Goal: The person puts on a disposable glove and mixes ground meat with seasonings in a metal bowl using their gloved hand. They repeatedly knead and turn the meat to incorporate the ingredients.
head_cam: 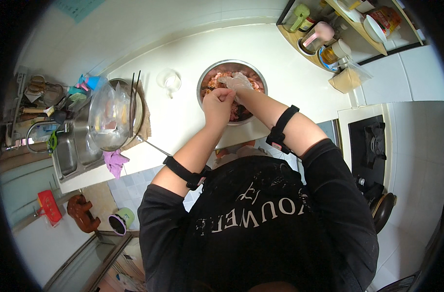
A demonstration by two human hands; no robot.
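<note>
A stainless steel bowl [261, 81] stands on the counter before me, holding minced meat [256, 84] with brown seasoning and some dark patches. My right hand [238, 81], in a clear disposable plastic glove, is over the meat inside the bowl. Its fingertips point left, and the wrinkled plastic hides whether they are spread or closed. My bare left hand [218, 106] crosses the bowl's near left rim. Its thumb and fingertips pinch the glove's edge at my right wrist. Both forearms cover part of the bowl's near side.
Left of the bowl, a clear cup [169, 81] stands on the white counter [178, 120]. Farther left, dark chopsticks [133, 106] lie across a large pan with a plastic bag [106, 109], beside the sink [66, 153]. A condiment shelf [309, 54] is at right, above a gas stove [370, 149].
</note>
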